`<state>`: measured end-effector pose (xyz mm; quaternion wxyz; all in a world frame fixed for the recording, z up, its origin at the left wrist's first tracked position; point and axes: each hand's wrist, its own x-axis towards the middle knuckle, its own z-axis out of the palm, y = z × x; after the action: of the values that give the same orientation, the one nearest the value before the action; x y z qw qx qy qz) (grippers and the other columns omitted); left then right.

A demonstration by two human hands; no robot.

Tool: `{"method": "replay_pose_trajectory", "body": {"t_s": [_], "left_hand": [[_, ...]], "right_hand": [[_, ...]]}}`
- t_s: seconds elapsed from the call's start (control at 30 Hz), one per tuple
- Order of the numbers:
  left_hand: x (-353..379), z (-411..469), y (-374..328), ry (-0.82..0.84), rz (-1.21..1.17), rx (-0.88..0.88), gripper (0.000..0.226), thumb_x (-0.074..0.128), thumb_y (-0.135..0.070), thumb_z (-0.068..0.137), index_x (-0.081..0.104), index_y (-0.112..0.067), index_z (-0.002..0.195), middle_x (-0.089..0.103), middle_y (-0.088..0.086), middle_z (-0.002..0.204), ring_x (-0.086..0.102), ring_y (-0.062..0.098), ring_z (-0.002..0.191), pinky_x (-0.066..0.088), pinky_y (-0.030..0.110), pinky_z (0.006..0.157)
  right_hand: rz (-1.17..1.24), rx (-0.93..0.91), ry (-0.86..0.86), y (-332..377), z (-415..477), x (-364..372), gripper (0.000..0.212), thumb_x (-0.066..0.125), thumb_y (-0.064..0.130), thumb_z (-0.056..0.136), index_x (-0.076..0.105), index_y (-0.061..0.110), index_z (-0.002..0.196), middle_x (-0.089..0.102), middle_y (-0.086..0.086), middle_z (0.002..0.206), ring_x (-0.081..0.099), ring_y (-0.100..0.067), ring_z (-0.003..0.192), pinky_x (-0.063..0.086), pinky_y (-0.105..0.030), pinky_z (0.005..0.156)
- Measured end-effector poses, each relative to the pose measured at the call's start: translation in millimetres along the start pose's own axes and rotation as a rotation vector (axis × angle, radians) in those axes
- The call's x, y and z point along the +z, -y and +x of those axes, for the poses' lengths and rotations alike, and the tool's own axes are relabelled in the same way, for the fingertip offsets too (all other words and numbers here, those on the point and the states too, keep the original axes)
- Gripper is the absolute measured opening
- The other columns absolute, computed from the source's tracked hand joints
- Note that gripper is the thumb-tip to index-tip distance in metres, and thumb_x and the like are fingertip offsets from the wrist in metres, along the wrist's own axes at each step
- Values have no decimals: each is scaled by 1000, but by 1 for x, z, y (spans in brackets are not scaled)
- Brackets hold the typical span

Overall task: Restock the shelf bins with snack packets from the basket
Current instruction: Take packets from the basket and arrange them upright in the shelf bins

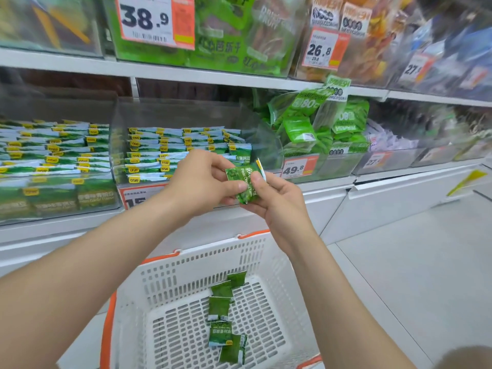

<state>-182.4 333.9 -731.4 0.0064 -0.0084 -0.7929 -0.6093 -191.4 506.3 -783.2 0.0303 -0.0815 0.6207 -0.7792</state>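
At frame centre we hold small green foil snack packets (242,185), left hand (202,179) and right hand (278,206) both pinching them between thumb and fingers (257,180). A loosened pinch could let the slick packets fan and fall. The clear plastic shelf bin (170,113) behind looks nearly full, with room only at its right end. Loose packets (218,307) lie in the white perforated basket (202,259) below.

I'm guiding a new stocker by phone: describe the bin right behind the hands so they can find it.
Start at the 38.9 tag; look one shelf lower. The bin sits straight below it, holding stacked green-and-white packets. Unlike its fuller left twin, its right end looks bare, next to the 49.8 bin of bigger green bags.
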Motion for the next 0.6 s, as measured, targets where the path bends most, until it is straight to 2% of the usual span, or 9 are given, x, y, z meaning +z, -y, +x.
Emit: {"method": "replay_pose_trajectory", "body": {"t_s": [0.07, 0.13, 0.2, 0.27, 0.33, 0.4, 0.47, 0.53, 0.6], "left_hand": [[-1, 2, -6, -31, 14, 23, 35, 89, -6, 80, 67, -12, 108, 76, 16, 91, 78, 27, 70, 66, 38, 73], [-3, 7, -9, -55, 64, 66, 29, 89, -6, 80, 69, -18, 97, 78, 10, 86, 78, 25, 71, 65, 40, 74], [-6, 13, -8, -90, 145, 110, 27, 89, -9, 81, 69, -25, 88, 78, 3, 82, 78, 21, 73, 63, 36, 70], [-8, 24, -1, -145, 324, 182, 23, 88, -18, 83, 67, -28, 85, 76, -3, 82, 75, 20, 78, 61, 37, 76], [-10, 31, 3, -172, 572, 241, 18, 83, -32, 86, 70, -27, 97, 73, -3, 92, 70, 27, 93, 56, 43, 86], [-10, 37, 7, -182, 776, 270, 33, 75, -40, 91, 69, -19, 117, 72, 4, 107, 65, 32, 106, 53, 45, 91], [-10, 42, 8, -177, 903, 284, 41, 68, -39, 95, 64, -14, 127, 70, 9, 120, 62, 34, 116, 53, 47, 93], [-10, 47, 10, -152, 1012, 284, 39, 62, -40, 98, 62, -12, 125, 67, 11, 124, 61, 36, 118, 52, 48, 93], [-11, 54, 12, -122, 1048, 265, 35, 58, -41, 100, 65, -11, 116, 68, 11, 119, 62, 37, 113, 53, 48, 89]], "right_hand": [[-20, 36, -53, 5, 9, 2, 31, 68, 33, 99, 74, 10, 119, 76, -8, 106, 69, -20, 89, 55, -28, 76], [-29, 68, -72, 11, 20, 5, 28, 70, 36, 97, 77, 14, 113, 74, -4, 98, 63, -14, 80, 47, -25, 70], [-85, 60, -64, 14, 33, 8, 24, 71, 34, 97, 78, 13, 108, 74, -4, 93, 62, -13, 75, 45, -25, 67], [-197, 44, -50, 20, 45, 10, 24, 72, 31, 97, 77, 11, 109, 76, -7, 92, 66, -14, 75, 49, -29, 68], [-347, 32, -38, 29, 59, 9, 21, 74, 25, 96, 76, 8, 108, 78, -10, 91, 70, -16, 72, 54, -30, 64], [-533, 4, -39, 41, 72, 9, 19, 77, 23, 93, 74, 7, 104, 78, -11, 86, 72, -18, 65, 56, -30, 56], [-717, -61, -60, 53, 87, 8, 20, 81, 25, 89, 74, 9, 97, 77, -13, 80, 73, -21, 59, 55, -29, 49], [-850, -131, -81, 63, 102, 8, 20, 83, 28, 86, 74, 12, 92, 75, -10, 78, 74, -22, 60, 59, -33, 51], [-1055, -210, -118, 67, 115, 3, 21, 81, 32, 86, 72, 15, 94, 73, -6, 82, 72, -23, 75, 59, -33, 64]]}}
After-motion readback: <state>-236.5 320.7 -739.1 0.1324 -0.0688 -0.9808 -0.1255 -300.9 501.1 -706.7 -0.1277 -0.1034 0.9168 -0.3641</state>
